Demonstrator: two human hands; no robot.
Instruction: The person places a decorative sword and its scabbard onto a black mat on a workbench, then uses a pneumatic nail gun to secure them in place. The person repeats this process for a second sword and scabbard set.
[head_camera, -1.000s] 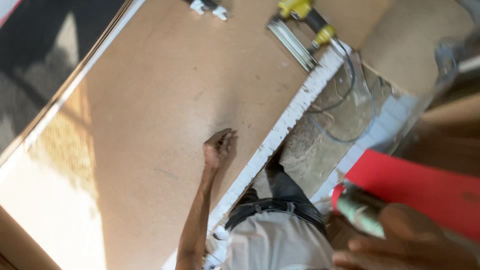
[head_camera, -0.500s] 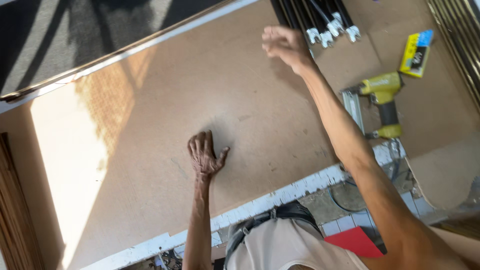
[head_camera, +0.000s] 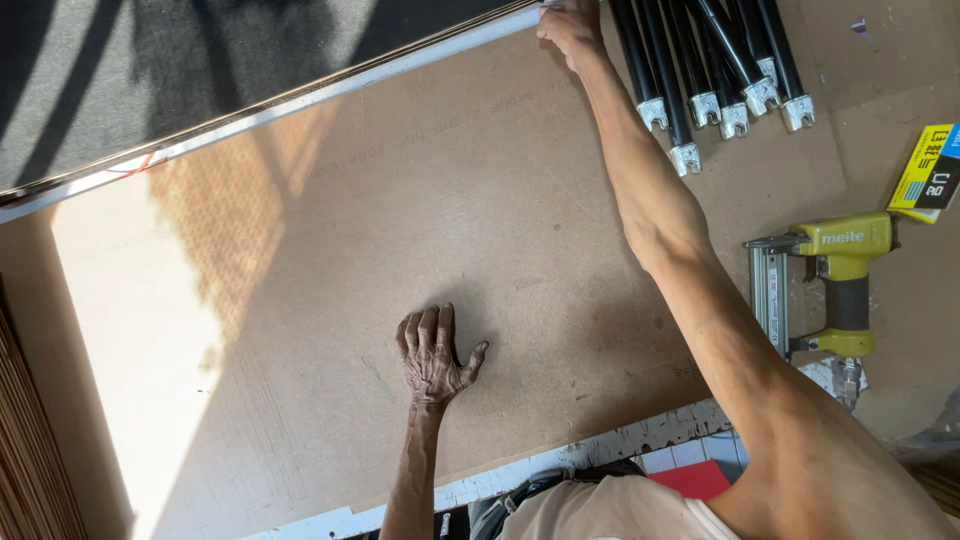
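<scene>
A large brown fibreboard panel (head_camera: 330, 300) lies flat across the view. My left hand (head_camera: 435, 352) rests palm down on it near its near edge, fingers spread, holding nothing. My right arm stretches across the panel, and my right hand (head_camera: 570, 28) grips the panel's far edge beside a white strip (head_camera: 300, 100). Right of that hand lies a bundle of black metal legs (head_camera: 710, 70) with silver brackets at their ends.
A yellow pneumatic nail gun (head_camera: 835, 275) lies on the board at the right, with a yellow and black small box (head_camera: 932, 175) beyond it. A white paint-chipped table edge (head_camera: 620, 445) runs along the near side. Dark grey floor (head_camera: 150, 70) lies past the far edge. Something red (head_camera: 690, 478) shows below.
My right hand has reached farther to the panel's far edge and closed on it. My left hand stays flat on the panel. The view has shifted.
</scene>
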